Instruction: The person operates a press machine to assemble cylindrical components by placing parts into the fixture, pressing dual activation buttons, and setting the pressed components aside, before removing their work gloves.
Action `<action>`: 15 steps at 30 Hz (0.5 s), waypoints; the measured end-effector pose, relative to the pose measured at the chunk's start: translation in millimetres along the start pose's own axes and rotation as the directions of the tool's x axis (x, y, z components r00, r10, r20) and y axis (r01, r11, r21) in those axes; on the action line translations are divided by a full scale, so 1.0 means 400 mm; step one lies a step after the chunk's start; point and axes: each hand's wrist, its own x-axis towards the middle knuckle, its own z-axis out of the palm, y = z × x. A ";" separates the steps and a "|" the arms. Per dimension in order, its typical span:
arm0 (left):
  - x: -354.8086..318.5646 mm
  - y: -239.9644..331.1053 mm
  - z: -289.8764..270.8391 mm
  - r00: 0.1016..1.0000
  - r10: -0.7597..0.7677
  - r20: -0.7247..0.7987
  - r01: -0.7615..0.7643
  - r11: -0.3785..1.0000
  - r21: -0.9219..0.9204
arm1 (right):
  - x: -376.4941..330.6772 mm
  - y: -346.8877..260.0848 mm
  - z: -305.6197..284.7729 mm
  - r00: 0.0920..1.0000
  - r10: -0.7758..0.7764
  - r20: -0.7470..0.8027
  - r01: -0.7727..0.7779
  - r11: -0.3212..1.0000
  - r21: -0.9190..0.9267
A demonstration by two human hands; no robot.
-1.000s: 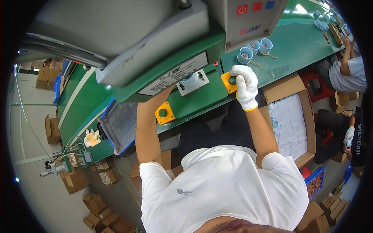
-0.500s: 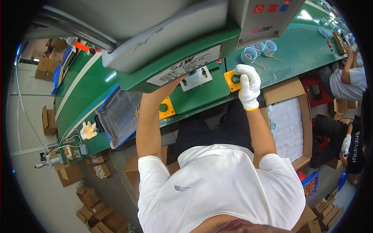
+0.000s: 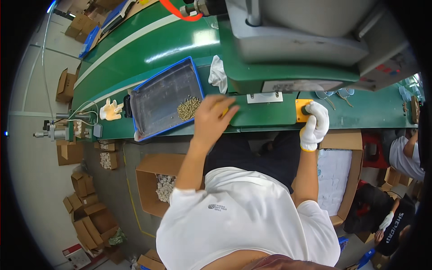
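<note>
My bare left hand [image 3: 211,118] is over the left end of the green machine base [image 3: 263,114], fingers apart. A yellow button plate [image 3: 226,110] shows between its fingers, mostly covered; no held object is visible. My right hand [image 3: 316,125], in a white knit glove, has its fingers curled at the right yellow button plate [image 3: 301,107], whose button is largely hidden. Whether anything is inside these fingers cannot be seen. Between both hands, a pale metal plate [image 3: 264,97] lies under the green press head [image 3: 297,74].
Left of my left hand is a blue-rimmed tray [image 3: 153,108] with small brassy pieces [image 3: 188,108]. A white cloth [image 3: 218,74] and a yellowish glove [image 3: 111,110] lie on the bench. Cardboard boxes [image 3: 157,168] flank me below; co-workers [image 3: 405,153] sit at right. Light-blue cups [image 3: 325,94] stand behind the press.
My left hand has come out from under the press head, moving left and nearer to me, to the left button plate. My right hand stays at its button plate. The view has shifted left.
</note>
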 end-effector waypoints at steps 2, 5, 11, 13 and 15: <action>-0.102 -0.057 0.000 0.999 0.031 -0.044 -0.030 0.999 0.027 | 0.003 -0.014 0.009 1.000 0.000 0.010 0.000 1.000 -0.021; -0.111 -0.072 -0.015 0.991 0.080 -0.106 -0.071 0.993 0.090 | 0.011 -0.029 0.015 0.997 0.070 -0.034 -0.068 0.996 0.059; -0.077 -0.074 -0.071 0.977 0.209 0.029 -0.209 0.935 0.287 | 0.041 -0.044 0.030 0.980 -0.098 0.174 0.144 0.951 -0.274; -0.061 -0.106 -0.129 0.992 0.033 0.120 -0.038 0.998 0.043 | 0.014 -0.017 0.016 0.996 -0.039 0.074 0.047 0.993 -0.105; -0.060 -0.187 -0.184 0.950 -0.311 0.038 0.308 0.949 0.070 | -0.025 0.014 0.013 0.992 0.122 -0.044 -0.116 0.987 0.112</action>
